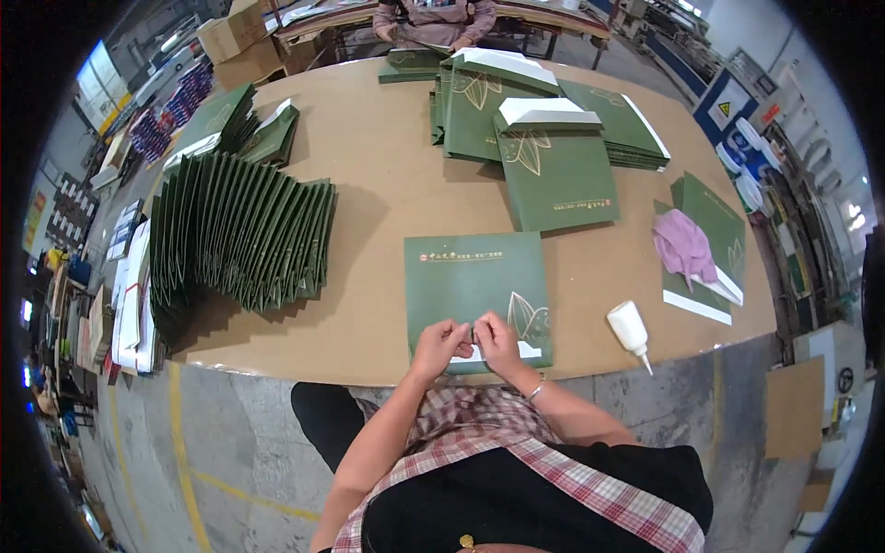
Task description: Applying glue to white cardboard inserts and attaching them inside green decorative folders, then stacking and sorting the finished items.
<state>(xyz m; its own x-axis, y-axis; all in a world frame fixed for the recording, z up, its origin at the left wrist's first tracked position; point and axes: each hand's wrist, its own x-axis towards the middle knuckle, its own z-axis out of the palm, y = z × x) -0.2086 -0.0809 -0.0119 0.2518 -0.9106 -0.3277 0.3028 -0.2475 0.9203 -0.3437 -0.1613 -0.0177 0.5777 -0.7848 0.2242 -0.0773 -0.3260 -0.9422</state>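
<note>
A flat green paper bag [475,276] with a gold leaf print lies in front of me at the table's near edge, a white strip showing along its near end. Both my hands are over that end, fingertips almost meeting. My left hand [441,350] has its fingers closed in a pinch. Likewise pinched is my right hand [499,346], just beside it. Whatever is between the fingers is hidden. To the right, a white glue bottle [629,328] lies on its side, its thin nozzle pointing toward me.
A fanned row of folded green bags [244,230] stands at the left. More bags [558,170] with white flaps lie stacked beyond mine. A purple cloth [684,244] rests on bags at the right. Across the brown tabletop [369,184], another person's hands [461,42] work near a stack.
</note>
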